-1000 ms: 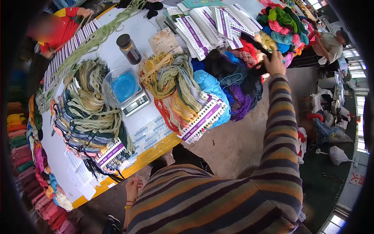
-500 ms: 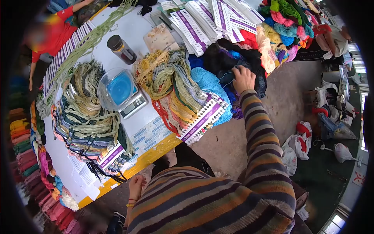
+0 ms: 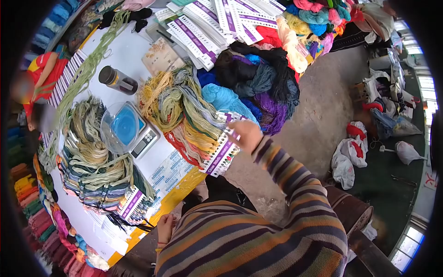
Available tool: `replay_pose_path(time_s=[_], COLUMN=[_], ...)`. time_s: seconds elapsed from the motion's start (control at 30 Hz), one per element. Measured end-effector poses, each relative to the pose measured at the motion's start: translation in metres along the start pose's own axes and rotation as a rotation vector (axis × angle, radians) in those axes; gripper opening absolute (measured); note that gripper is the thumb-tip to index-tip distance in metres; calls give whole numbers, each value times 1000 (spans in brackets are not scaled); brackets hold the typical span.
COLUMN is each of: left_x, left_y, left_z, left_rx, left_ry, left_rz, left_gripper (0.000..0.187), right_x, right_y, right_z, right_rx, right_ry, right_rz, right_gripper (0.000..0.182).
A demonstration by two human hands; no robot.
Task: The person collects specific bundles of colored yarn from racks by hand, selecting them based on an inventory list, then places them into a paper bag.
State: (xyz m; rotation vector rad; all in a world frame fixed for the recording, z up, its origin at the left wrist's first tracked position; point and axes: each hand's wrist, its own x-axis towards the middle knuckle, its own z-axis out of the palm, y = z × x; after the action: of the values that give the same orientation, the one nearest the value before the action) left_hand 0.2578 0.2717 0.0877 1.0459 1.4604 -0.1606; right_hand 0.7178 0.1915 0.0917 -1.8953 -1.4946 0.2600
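Observation:
My right hand (image 3: 248,137) is at the upper right end of a white and purple thread card (image 3: 220,154), fingers curled and pressed together over its edge. What they pinch is too blurred to make out. This card has a row of holes and lies at the table edge, with green, yellow and red thread skeins (image 3: 184,124) spread behind it. Low beside my body, my left hand (image 3: 165,228) hangs in a loose fist with nothing visible in it. Just beyond my right hand lie a light blue skein (image 3: 226,98), a purple skein (image 3: 272,111) and black skeins (image 3: 237,69).
A digital scale (image 3: 146,141) bears a clear bowl (image 3: 108,127). A dark-lidded jar (image 3: 117,80) stands behind it. Left of the scale is another thread bundle (image 3: 87,152) on a card. Stacked cards (image 3: 194,39) lie at the back. A person in red (image 3: 46,76) is across the table.
My right hand has left the dark skeins and come down and toward me to the thread card. My left hand stays low by my body. The view has shifted slightly.

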Motion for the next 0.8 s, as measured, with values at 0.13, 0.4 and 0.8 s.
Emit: replay_pose_path(time_s=[0.13,0.4,0.8], left_x=[5,6,1], left_y=[4,12,17], left_z=[-1,8,6], left_rx=[-43,57,162], left_ry=[-14,-18,-19], left_rz=[-8,22,103], left_gripper=[23,23,24], right_x=[41,41,75], right_y=[50,111,125], right_z=[-35,-29,-88], right_rx=[-81,-785,441], right_ry=[584,60,593], right_rz=[233,256,453], right_gripper=[17,48,31])
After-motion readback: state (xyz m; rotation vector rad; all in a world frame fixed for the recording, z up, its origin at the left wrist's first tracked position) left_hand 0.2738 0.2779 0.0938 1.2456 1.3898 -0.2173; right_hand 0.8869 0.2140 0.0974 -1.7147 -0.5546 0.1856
